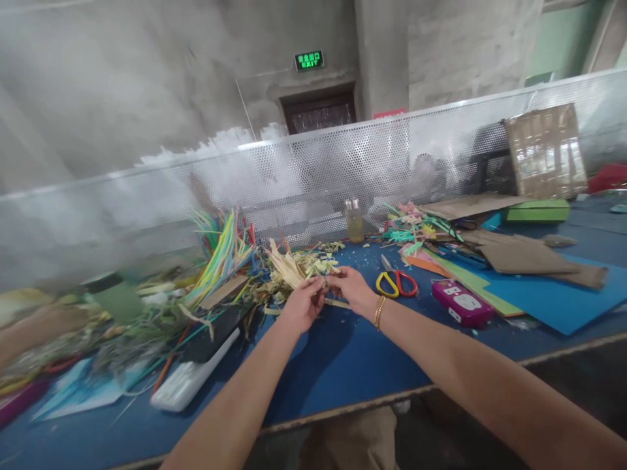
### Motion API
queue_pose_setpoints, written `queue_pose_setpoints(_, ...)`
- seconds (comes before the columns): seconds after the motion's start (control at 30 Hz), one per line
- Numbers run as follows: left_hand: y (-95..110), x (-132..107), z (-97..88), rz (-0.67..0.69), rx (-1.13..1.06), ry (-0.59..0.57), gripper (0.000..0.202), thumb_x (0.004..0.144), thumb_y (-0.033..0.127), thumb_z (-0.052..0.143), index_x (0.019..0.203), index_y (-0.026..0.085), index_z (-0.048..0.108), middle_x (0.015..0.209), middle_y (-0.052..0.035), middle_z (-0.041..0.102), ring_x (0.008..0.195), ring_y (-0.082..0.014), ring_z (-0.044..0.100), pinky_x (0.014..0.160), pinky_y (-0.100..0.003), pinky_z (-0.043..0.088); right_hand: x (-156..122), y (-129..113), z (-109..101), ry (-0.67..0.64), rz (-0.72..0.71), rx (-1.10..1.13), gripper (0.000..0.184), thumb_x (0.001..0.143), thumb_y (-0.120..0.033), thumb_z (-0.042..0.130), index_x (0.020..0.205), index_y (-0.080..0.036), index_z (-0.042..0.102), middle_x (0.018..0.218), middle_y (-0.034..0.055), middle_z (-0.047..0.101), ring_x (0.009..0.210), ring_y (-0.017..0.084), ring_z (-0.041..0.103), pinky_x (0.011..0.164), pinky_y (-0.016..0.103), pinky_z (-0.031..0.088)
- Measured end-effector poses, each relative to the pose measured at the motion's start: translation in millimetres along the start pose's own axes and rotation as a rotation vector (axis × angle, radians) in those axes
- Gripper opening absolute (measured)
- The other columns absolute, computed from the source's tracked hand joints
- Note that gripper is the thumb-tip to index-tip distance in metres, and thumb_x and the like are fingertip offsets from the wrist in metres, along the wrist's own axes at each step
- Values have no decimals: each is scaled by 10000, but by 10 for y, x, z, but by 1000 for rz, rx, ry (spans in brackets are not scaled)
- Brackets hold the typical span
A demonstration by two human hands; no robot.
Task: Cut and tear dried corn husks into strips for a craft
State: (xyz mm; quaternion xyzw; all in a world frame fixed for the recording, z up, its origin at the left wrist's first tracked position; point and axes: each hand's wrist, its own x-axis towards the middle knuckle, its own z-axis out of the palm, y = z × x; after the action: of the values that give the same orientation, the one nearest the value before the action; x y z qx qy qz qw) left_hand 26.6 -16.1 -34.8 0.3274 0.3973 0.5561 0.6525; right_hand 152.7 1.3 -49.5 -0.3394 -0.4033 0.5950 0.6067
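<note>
- Pale straw strip [337,303] sits at the middle of the blue worktop [333,372], pinched between both hands.
- Left hand [304,305]: grip closed, fingertips nipped on one end of the strip.
- Right hand [353,292]: grip likewise closed on the strip, with a gold bracelet [379,312] at the wrist.
- At 11 o'clock of the hands, touching them, a heap of dried husks [289,266]; further towards 10 o'clock, a fan of coloured straws [223,251].
- At 3 o'clock, near the right hand, scissors [396,282] with one yellow and one red handle; beyond them a pink box [463,303].
- At 12 o'clock, a small bottle [354,223] stands upright.
- At 8 o'clock, a white case [191,382] lies beside blurred green clutter.
- At 2 o'clock, brown card [529,256], a blue sheet [553,297] and a green box [536,210].
- A perforated metal screen [343,170] runs along the worktop's far edge.
- Behind it, bare concrete walls and a lit green exit sign [309,60] over a dark doorway.
</note>
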Motion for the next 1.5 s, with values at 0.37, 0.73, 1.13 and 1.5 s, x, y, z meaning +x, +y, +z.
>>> queue_pose_setpoints(0.37, -52, 1, -6, 34, -16, -16, 125, 745, 88, 695, 778, 157, 595, 665, 16, 621, 597, -75, 631, 496, -123, 469, -16, 36, -4, 9, -36, -48, 264, 600, -207, 780, 744, -178, 560, 616, -51, 580, 519, 73, 540, 467, 191, 392)
queue_pose_setpoints(0.73, -100, 14, -21, 30, -56, 9, 199, 693, 101, 744, 770, 171, 574, 642, 44, 594, 559, -62, 607, 446, -114, 420, -59, 33, 14, 3, 16, -52, 261, 609, -223, 807, 756, -170, 599, 648, -35, 616, 532, 61, 544, 500, 191, 408)
queue_pose_setpoints(1.13, -99, 15, -24, 38, -75, 25, 153, 712, 102, 735, 791, 155, 616, 628, 33, 587, 504, -36, 555, 425, -99, 382, -74, 1, -4, -47, 47, -59, 344, 535, -282, 847, 748, -145, 614, 600, -32, 603, 501, 64, 516, 465, 189, 404)
queue_pose_setpoints(1.5, -69, -10, 6, 25, -20, -70, 152, 697, 198, 766, 781, 146, 650, 620, 18, 597, 539, -57, 564, 448, -133, 381, -74, -93, 2, -26, 24, -83, 330, 566, -179, 795, 804, -173, 566, 607, -23, 620, 508, 98, 568, 462, 202, 423)
